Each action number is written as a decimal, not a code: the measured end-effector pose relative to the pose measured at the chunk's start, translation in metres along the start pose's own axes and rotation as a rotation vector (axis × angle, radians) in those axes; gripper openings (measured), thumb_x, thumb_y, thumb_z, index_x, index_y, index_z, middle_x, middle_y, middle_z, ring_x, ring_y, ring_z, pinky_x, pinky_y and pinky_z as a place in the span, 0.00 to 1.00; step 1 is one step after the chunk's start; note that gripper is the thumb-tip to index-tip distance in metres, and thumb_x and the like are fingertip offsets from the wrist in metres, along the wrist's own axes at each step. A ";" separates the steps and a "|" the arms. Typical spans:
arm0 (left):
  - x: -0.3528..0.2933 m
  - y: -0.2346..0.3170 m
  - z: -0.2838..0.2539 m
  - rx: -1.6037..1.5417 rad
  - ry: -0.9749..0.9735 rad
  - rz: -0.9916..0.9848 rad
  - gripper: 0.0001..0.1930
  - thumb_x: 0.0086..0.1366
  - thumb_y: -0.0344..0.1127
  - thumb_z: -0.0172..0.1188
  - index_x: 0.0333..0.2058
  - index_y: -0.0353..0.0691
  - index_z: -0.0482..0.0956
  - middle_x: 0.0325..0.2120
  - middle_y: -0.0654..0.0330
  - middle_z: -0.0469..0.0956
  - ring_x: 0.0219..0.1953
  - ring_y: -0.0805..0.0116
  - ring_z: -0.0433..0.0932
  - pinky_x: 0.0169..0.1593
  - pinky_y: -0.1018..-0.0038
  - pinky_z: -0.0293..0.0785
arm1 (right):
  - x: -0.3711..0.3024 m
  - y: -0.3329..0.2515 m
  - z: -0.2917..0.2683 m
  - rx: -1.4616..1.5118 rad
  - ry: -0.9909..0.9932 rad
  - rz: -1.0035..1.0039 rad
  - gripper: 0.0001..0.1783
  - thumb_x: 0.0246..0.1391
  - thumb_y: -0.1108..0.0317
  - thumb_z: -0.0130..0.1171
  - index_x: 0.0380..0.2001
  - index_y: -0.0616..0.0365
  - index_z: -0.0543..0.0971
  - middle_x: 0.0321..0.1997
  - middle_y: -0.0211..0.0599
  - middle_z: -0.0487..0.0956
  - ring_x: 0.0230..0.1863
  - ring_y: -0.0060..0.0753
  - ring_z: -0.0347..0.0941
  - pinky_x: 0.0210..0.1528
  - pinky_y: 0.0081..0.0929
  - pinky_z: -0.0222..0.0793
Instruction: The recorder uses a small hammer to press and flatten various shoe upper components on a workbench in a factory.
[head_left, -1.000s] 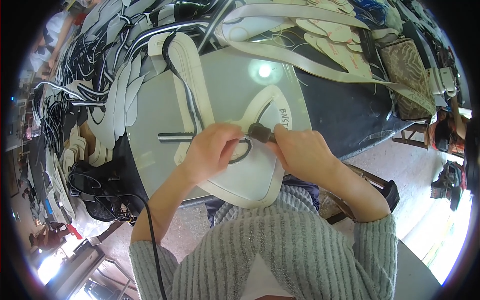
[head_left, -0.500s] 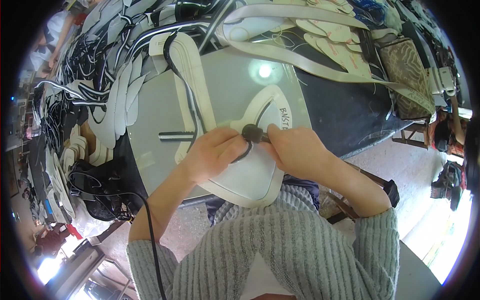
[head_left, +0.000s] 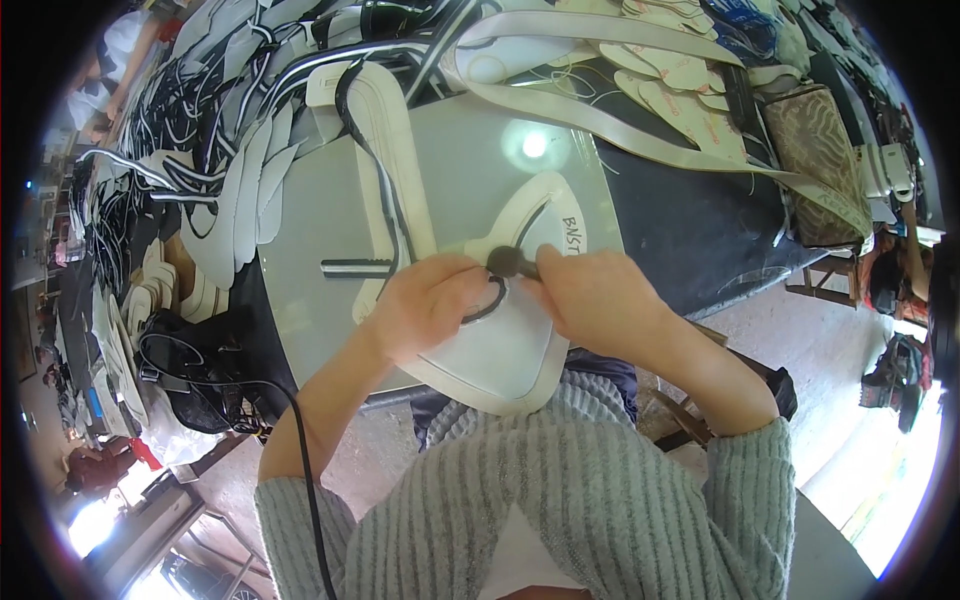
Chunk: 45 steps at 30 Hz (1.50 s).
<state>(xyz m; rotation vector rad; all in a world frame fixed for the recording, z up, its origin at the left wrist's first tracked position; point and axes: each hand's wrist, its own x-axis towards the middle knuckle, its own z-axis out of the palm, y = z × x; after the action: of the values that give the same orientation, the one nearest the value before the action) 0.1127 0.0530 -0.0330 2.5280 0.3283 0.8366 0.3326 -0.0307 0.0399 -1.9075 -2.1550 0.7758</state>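
My right hand (head_left: 597, 297) is closed round the handle of a hammer. Its dark round hammer head (head_left: 504, 262) rests on or just above the edge of a curved piece, close to my left fingertips. The piece is a cream template (head_left: 543, 187) with a smooth grey-white panel (head_left: 500, 352) inside its border. With its fingers pinched together, my left hand (head_left: 425, 305) grips a thin dark strip (head_left: 487, 314) that curls over the panel. How far the strip runs beneath those fingers is hidden.
Under the work lies a translucent board (head_left: 310, 310) on a dark table (head_left: 680, 235). A long cream template (head_left: 385, 110) and a short black-and-white strip (head_left: 355, 269) lie left of it. Piled strips (head_left: 190, 120) crowd the far left; a patterned pouch (head_left: 815, 165) sits right. A black cable (head_left: 298, 440) crosses my left arm.
The hammer head has shifted slightly against the piece's edge, and more of the curled dark strip shows beside my left fingers. Both hands keep their grip.
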 end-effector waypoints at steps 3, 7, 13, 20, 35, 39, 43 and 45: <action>0.002 0.000 -0.001 0.054 -0.015 0.035 0.18 0.50 0.15 0.64 0.39 0.34 0.73 0.32 0.53 0.79 0.29 0.57 0.81 0.29 0.70 0.80 | 0.000 0.003 0.002 -0.081 -0.052 -0.027 0.20 0.65 0.55 0.51 0.29 0.63 0.72 0.17 0.46 0.78 0.20 0.50 0.78 0.23 0.40 0.74; 0.000 0.001 -0.002 0.050 0.020 0.032 0.18 0.50 0.15 0.65 0.40 0.34 0.72 0.32 0.53 0.80 0.29 0.57 0.81 0.28 0.69 0.79 | -0.002 -0.010 -0.015 0.057 0.083 -0.003 0.20 0.65 0.54 0.51 0.29 0.63 0.72 0.18 0.47 0.79 0.21 0.50 0.79 0.23 0.40 0.74; 0.002 -0.004 -0.001 0.047 0.018 0.036 0.18 0.50 0.16 0.65 0.40 0.35 0.72 0.33 0.52 0.80 0.31 0.56 0.81 0.30 0.69 0.80 | 0.007 0.003 -0.005 -0.068 -0.104 -0.002 0.15 0.63 0.59 0.54 0.32 0.62 0.70 0.20 0.50 0.77 0.23 0.56 0.76 0.26 0.49 0.70; 0.005 -0.002 -0.003 0.026 0.027 0.054 0.19 0.50 0.17 0.66 0.40 0.35 0.72 0.34 0.53 0.79 0.32 0.54 0.81 0.33 0.67 0.80 | 0.002 0.007 0.002 -0.035 -0.075 0.021 0.14 0.62 0.61 0.54 0.33 0.63 0.72 0.19 0.51 0.76 0.24 0.57 0.75 0.27 0.47 0.70; 0.005 -0.003 -0.003 0.048 0.058 0.073 0.19 0.49 0.17 0.66 0.40 0.36 0.72 0.32 0.55 0.78 0.32 0.56 0.80 0.33 0.68 0.80 | 0.025 0.040 -0.022 -0.108 0.155 0.127 0.20 0.65 0.54 0.49 0.30 0.61 0.72 0.23 0.54 0.78 0.28 0.61 0.76 0.31 0.54 0.71; 0.005 0.002 -0.003 0.077 0.080 0.092 0.17 0.51 0.22 0.66 0.40 0.38 0.74 0.30 0.56 0.79 0.33 0.54 0.80 0.36 0.66 0.80 | 0.025 0.039 -0.027 -0.135 0.071 0.127 0.19 0.64 0.53 0.48 0.30 0.60 0.72 0.24 0.56 0.78 0.30 0.63 0.76 0.33 0.56 0.70; 0.007 0.009 -0.007 0.126 0.136 0.041 0.17 0.54 0.26 0.65 0.44 0.36 0.75 0.31 0.54 0.79 0.34 0.53 0.81 0.38 0.64 0.79 | 0.023 0.046 -0.004 -0.010 0.155 0.145 0.24 0.65 0.50 0.47 0.33 0.64 0.74 0.29 0.59 0.80 0.33 0.62 0.79 0.37 0.55 0.73; -0.001 0.019 -0.007 0.153 0.169 -0.053 0.20 0.54 0.26 0.67 0.46 0.37 0.74 0.33 0.53 0.80 0.34 0.52 0.81 0.37 0.64 0.79 | 0.021 0.047 0.005 0.033 0.199 0.178 0.23 0.65 0.51 0.47 0.34 0.64 0.74 0.29 0.59 0.80 0.34 0.62 0.79 0.37 0.55 0.73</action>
<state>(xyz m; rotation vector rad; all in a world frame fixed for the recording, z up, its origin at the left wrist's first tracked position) 0.1094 0.0388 -0.0194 2.5801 0.5299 1.0431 0.3681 -0.0092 0.0085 -2.0830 -1.8656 0.6152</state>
